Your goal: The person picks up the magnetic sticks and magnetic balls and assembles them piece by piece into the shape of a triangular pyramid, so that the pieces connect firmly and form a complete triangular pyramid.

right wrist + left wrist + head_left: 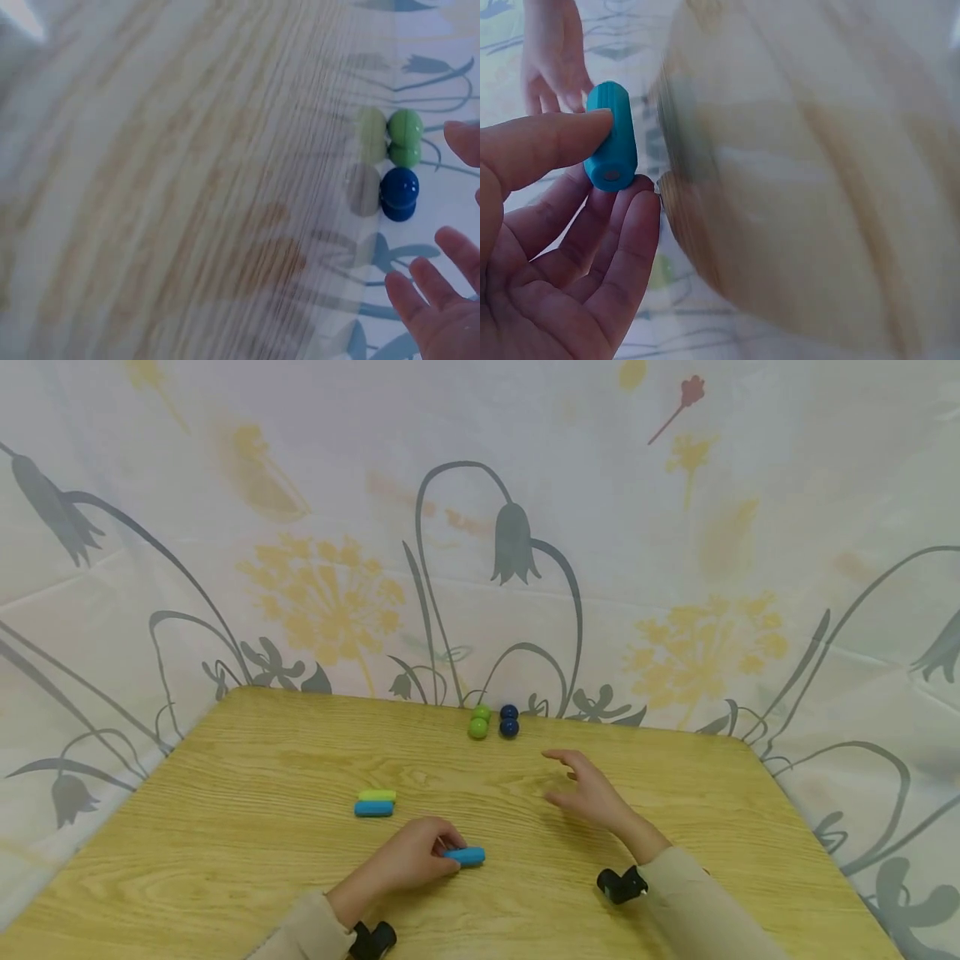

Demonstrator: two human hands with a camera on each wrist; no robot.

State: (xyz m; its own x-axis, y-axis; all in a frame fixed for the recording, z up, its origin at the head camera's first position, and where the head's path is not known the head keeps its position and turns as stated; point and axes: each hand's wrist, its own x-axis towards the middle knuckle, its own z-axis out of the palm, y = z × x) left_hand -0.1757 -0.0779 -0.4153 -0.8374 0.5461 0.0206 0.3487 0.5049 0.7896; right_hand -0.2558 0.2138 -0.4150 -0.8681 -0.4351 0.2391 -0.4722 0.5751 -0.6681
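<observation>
My left hand (pixel 416 853) pinches a stubby blue stick (pixel 467 857) between thumb and fingers, low over the wooden table. In the left wrist view the blue stick (pixel 612 135) has ridged sides and a flat end with a small grey spot; the thumb lies across it. My right hand (pixel 594 795) is over the right half of the table, fingers spread and nothing in them. Beyond it, in the right wrist view, are two glossy green balls (pixel 405 127) and two dark blue balls (pixel 399 187). The right fingers (pixel 409 296) are apart from them.
A yellow stick (pixel 377 795) and another blue stick (pixel 373 809) lie side by side, left of centre. The green balls (pixel 478 727) and dark blue balls (pixel 509 727) sit at the table's far edge, before a flower-patterned cloth (pixel 600 527). The wooden table (pixel 225 843) spreads beneath both hands.
</observation>
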